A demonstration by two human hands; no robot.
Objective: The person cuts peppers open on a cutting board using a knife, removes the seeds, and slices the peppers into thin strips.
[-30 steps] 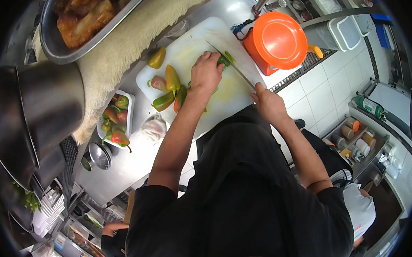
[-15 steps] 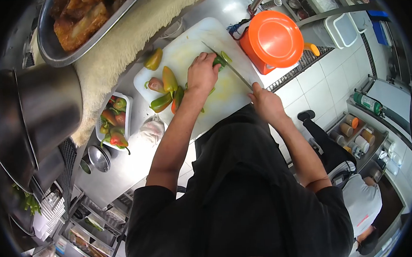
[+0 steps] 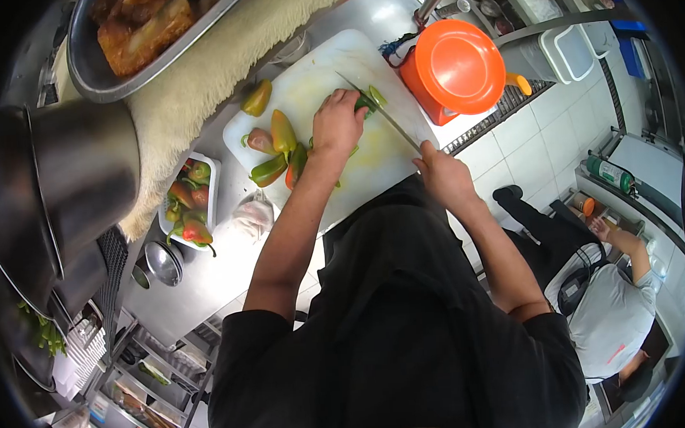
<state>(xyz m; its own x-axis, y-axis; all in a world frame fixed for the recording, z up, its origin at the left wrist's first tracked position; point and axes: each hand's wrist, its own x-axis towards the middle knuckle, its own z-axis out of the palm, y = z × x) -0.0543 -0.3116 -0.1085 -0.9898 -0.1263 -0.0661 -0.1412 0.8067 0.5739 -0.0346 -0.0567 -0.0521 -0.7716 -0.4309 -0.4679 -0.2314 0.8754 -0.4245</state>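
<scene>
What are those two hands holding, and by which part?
The right hand grips the knife by its handle end. The left hand holds a green pepper, though the hand hides exactly where.

The cutting board [image 3: 386, 161] lies in the upper middle of the frame. On its left part there is a group of peppers [image 3: 282, 132]. To the right of them, the left hand [image 3: 338, 123] is on a cut pepper [image 3: 364, 104]; a slice [image 3: 377, 96] lies beyond the knife [image 3: 398, 129]. The right hand [image 3: 445, 176] is at the board's lower-right corner, on the knife's handle. The kitchen scale [image 3: 460, 67] stands right of the board. On the left is a tub [image 3: 215, 196] with peppers inside, and a bag [image 3: 254, 215] lies between tub and board. At upper left, a tray [image 3: 157, 74] contains meat [image 3: 147, 34].
</scene>
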